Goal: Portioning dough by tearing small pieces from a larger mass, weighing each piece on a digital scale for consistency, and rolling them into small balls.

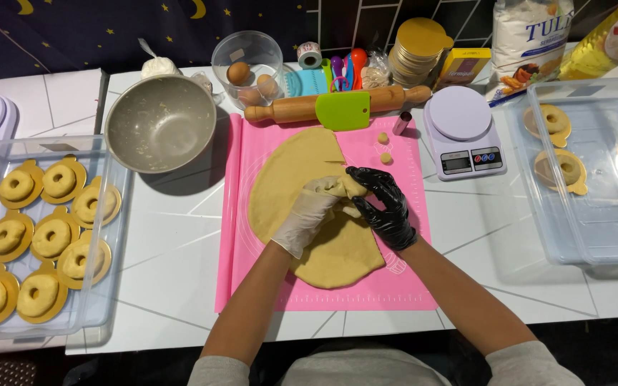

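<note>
Both hands meet at the middle of the mat: the left hand (pixel 309 214), in a pale glove, and the right hand (pixel 386 204), in a black glove, pinch a folded piece of dough (pixel 343 187) between their fingertips, lifted just off the rolled dough sheet (pixel 302 171) below. That sheet lies on the pink mat (pixel 402 279), already cut along its upper edge, with plenty of it uncut. The left tray (pixel 105 236) carries nine shaped rings on gold cards, nearly full by the look of it; the right tray (pixel 595 236) shows only two. Two small dough balls (pixel 385 148) sit near the rolling pin (pixel 287 109) and green scraper (pixel 342 109).
</note>
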